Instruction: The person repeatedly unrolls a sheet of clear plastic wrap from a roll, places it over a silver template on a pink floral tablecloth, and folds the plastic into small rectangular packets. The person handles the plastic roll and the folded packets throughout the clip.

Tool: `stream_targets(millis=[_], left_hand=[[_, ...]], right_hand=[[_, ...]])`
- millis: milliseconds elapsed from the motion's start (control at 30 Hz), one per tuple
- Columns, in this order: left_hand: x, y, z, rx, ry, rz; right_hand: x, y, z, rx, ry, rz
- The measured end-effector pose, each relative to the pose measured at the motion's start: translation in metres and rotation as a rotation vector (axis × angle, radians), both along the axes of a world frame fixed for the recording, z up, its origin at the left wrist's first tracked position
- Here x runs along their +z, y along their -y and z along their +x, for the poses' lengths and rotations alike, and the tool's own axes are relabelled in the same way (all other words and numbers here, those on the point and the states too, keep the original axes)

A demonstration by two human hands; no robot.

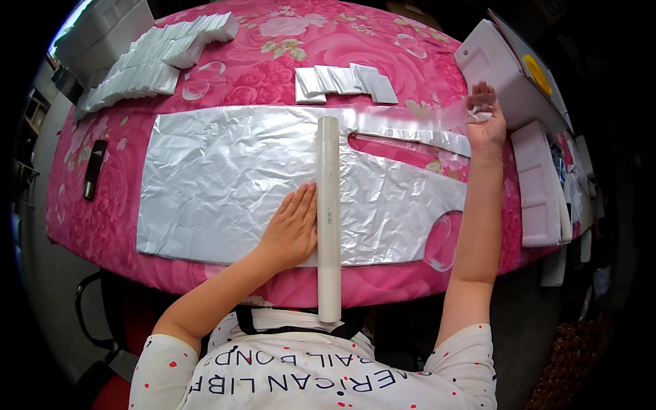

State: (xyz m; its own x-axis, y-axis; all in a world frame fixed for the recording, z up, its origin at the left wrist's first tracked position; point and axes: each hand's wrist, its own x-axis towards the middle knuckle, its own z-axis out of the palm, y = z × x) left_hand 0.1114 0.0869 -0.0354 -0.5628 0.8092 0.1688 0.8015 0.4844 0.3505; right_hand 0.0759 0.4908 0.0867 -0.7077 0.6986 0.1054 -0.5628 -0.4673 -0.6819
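A flat stack of thin silvery plastic vest bags (225,184) lies across the table, its cut-out handle ends pointing right. A long pale tube (329,219) rests across the stack, its near end reaching past the table edge toward my body. My left hand (294,225) presses flat on the bags, fingers together and stretched out, right beside the tube. At the far right my right hand (486,117) is palm up with a sheer plastic bag handle (444,117) at its fingers. This film stretches leftward from the hand to the top of the stack. The fingers show dimly through it.
Several folded packets (345,83) lie beyond the stack. Rows of folded white bundles (154,61) fill the back left. A dark oblong object (94,169) sits at left. White foam boxes (540,181) line the right edge. Pink floral cloth (260,82) covers the table.
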Motion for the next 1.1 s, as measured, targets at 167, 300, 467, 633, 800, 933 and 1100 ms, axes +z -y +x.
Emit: stream_targets(millis=[167,300,467,633,800,933,1100], left_hand=[[-0.002,0.0,-0.001,-0.012,-0.005,-0.025],[-0.011,0.006,0.001,0.008,-0.021,0.119],[-0.012,-0.005,-0.004,-0.036,-0.089,-0.028],[-0.019,-0.01,-0.003,-0.018,-0.033,0.018],[-0.02,0.001,-0.01,0.087,0.221,0.338],[-0.001,0.008,-0.058,0.258,0.611,0.773],[0.029,-0.041,-0.1,0.392,1.541,1.1]], right_hand=[[0.023,0.221,-0.052,0.282,-0.058,0.461],[-0.041,0.403,-0.067,0.656,0.259,0.621],[-0.095,0.511,-0.065,0.694,0.465,0.897],[-0.091,0.513,-0.064,0.902,0.426,1.17],[-0.05,0.419,0.004,0.725,0.089,1.25],[-0.034,0.319,0.059,0.362,0.127,1.502],[-0.058,0.241,0.105,0.311,0.384,1.668]])
